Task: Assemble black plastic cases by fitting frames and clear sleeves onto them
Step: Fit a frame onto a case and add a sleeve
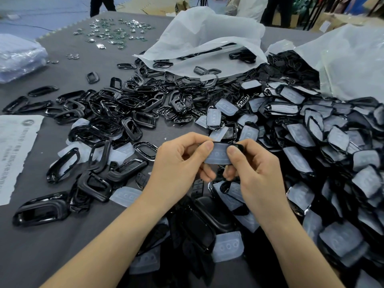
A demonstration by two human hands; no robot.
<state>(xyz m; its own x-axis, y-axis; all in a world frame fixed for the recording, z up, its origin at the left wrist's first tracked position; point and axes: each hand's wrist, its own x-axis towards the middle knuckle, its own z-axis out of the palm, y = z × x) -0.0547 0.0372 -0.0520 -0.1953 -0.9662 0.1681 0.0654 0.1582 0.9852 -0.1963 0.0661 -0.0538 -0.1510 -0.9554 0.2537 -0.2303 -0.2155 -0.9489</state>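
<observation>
So, almost the whole grey-covered worktop (62,235) is taken up by parts. Two white plastic bags are slumped at the far side, one in the middle (207,38) and one at the right (353,59), and black parts are spilled from both mouths. A big heap of sleeved cases (332,152) is piled down the right side, next to the right forearm. A looser heap of black frames (124,104) is spread across the middle and left, with a few loose sleeves mixed in. A printed sheet (16,152) with a ragged edge is laid at the left edge, and a clear-wrapped bundle (18,57) is parked in the far left corner.

At the centre, the left hand (176,163) and right hand (255,171) are held close together above the pile. One clear sleeve (219,155) is pinched between them, with a black case (236,146) edge seen along its top. The grip is closed on both sides: thumb on the near face, fingers curled behind. How far the sleeve is seated can't be told.

Smallest of all, green circuit boards (116,32) and shiny round bits are scattered at the far end, well apart from the hands.
</observation>
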